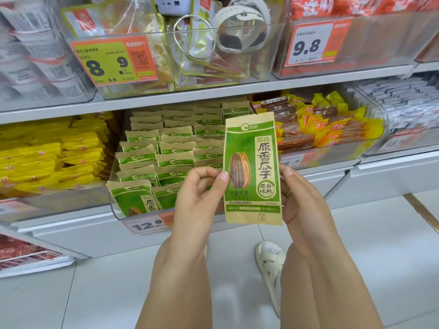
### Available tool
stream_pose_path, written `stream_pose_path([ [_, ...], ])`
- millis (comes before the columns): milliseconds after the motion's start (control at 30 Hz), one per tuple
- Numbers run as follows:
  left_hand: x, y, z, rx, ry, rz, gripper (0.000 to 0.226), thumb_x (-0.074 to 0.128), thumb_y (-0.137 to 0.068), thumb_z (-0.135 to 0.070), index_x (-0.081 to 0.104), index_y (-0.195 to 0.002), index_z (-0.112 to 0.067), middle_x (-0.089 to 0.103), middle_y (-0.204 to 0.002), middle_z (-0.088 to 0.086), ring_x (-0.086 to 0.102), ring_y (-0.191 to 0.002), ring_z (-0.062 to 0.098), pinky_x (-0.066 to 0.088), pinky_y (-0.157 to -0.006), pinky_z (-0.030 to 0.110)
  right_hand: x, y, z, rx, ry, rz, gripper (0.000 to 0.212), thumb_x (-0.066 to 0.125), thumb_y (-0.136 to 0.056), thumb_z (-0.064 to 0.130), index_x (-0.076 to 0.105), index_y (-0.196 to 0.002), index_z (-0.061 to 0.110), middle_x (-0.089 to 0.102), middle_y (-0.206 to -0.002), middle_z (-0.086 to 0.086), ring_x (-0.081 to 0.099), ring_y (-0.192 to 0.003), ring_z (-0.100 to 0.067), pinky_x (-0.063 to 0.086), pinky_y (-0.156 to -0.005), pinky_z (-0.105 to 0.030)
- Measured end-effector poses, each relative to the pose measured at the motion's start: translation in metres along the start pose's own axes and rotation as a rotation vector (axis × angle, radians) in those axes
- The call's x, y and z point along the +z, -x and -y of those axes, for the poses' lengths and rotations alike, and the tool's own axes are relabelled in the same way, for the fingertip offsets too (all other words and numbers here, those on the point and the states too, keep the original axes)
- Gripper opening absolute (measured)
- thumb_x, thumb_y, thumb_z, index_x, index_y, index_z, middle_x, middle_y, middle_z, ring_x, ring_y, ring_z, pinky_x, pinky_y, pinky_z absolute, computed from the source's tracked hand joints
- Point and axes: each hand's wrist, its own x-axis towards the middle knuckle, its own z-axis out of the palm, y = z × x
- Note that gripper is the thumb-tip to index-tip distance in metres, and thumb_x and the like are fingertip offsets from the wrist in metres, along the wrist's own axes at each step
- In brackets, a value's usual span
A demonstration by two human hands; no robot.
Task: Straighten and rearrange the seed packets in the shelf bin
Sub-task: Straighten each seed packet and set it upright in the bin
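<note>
A green and tan seed packet with a sunflower seed picture is held upright in front of the shelf. My left hand pinches its left edge with thumb and fingers. My right hand grips its right edge from behind. Behind and to the left, a clear shelf bin holds several rows of the same packets, standing on edge, some of them leaning.
Yellow snack packs fill the bin to the left; red and yellow packs fill the bin to the right. An upper shelf overhangs with clear bins and price tags. A foot in a white sandal stands on the tiled floor.
</note>
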Motion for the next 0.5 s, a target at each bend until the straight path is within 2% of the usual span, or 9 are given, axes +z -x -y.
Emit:
stream_pose_path([
  [133, -0.005, 0.000, 0.000, 0.054, -0.002, 0.003, 0.028, 0.064, -0.077, -0.035, 0.055, -0.089, -0.011, 0.063, -0.088, -0.003, 0.058, -0.073, 0.015, 0.048, -0.077, 0.048, 0.005, 0.002, 0.000, 0.011, -0.021, 0.024, 0.043, 0.057, -0.081, 0.040, 0.063, -0.112, 0.011, 0.071, -0.089, -0.003, 0.064, -0.075, -0.015, 0.051, -0.060, -0.027],
  [200, -0.006, 0.000, 0.002, 0.067, 0.002, 0.011, 0.024, 0.063, -0.079, -0.033, 0.053, -0.088, -0.013, 0.061, -0.088, -0.003, 0.058, -0.072, 0.014, 0.047, -0.073, 0.045, 0.008, 0.002, -0.001, 0.017, -0.026, 0.030, 0.050, 0.066, -0.081, 0.048, 0.062, -0.114, 0.011, 0.071, -0.100, -0.008, 0.066, -0.091, -0.024, 0.054, -0.078, -0.042],
  [233, -0.006, 0.000, 0.003, 0.072, 0.003, 0.020, 0.022, 0.063, -0.080, -0.032, 0.053, -0.087, -0.014, 0.060, -0.090, 0.000, 0.058, -0.073, 0.014, 0.048, -0.072, 0.045, 0.010, 0.003, -0.002, 0.027, -0.031, 0.046, 0.061, 0.068, -0.077, 0.055, 0.061, -0.119, 0.011, 0.069, -0.113, -0.014, 0.063, -0.106, -0.034, 0.049, -0.092, -0.055],
  [267, -0.005, 0.000, 0.004, 0.077, -0.001, 0.033, 0.018, 0.063, -0.081, -0.032, 0.054, -0.086, -0.017, 0.060, -0.092, 0.004, 0.058, -0.076, 0.015, 0.049, -0.072, 0.046, 0.014, 0.005, -0.002, 0.037, -0.049, 0.064, 0.071, 0.070, -0.073, 0.061, 0.059, -0.124, 0.012, 0.064, -0.124, -0.018, 0.055, -0.118, -0.042, 0.037, -0.102, -0.065],
  [300, -0.005, 0.000, 0.006, 0.077, -0.012, 0.041, 0.014, 0.062, -0.084, -0.031, 0.055, -0.085, -0.019, 0.060, -0.093, 0.009, 0.058, -0.079, 0.018, 0.049, -0.072, 0.046, 0.017, 0.007, -0.002, 0.043, -0.075, 0.084, 0.076, 0.070, -0.070, 0.064, 0.059, -0.126, 0.014, 0.060, -0.129, -0.020, 0.049, -0.124, -0.046, 0.027, -0.106, -0.070],
  [367, -0.004, 0.000, 0.009, 0.072, -0.039, 0.052, 0.009, 0.061, -0.090, -0.025, 0.058, -0.085, -0.020, 0.061, -0.095, 0.019, 0.058, -0.083, 0.023, 0.051, -0.072, 0.046, 0.019, 0.008, -0.003, 0.044, -0.126, 0.128, 0.075, 0.071, -0.068, 0.065, 0.062, -0.125, 0.018, 0.059, -0.131, -0.019, 0.046, -0.126, -0.046, 0.021, -0.107, -0.070],
  [433, -0.004, 0.000, 0.011, 0.070, -0.075, 0.064, 0.007, 0.061, -0.094, -0.017, 0.060, -0.087, -0.015, 0.064, -0.091, 0.017, 0.061, -0.081, 0.026, 0.054, -0.076, 0.050, 0.020, 0.010, -0.003, 0.041, -0.123, 0.144, 0.080, 0.074, -0.066, 0.063, 0.059, -0.124, 0.009, 0.061, -0.128, -0.020, 0.048, -0.123, -0.047, 0.026, -0.107, -0.068],
  [500, -0.004, -0.001, 0.010, 0.096, -0.147, 0.079, 0.008, 0.062, -0.094, -0.014, 0.063, -0.087, -0.012, 0.068, -0.086, 0.006, 0.066, -0.084, 0.026, 0.054, -0.086, 0.058, 0.017, 0.009, -0.003, 0.016, -0.072, 0.141, 0.084, 0.080, -0.062, 0.055, 0.053, -0.115, -0.004, 0.066, -0.114, -0.019, 0.061, -0.105, -0.038, 0.046, -0.096, -0.058],
])
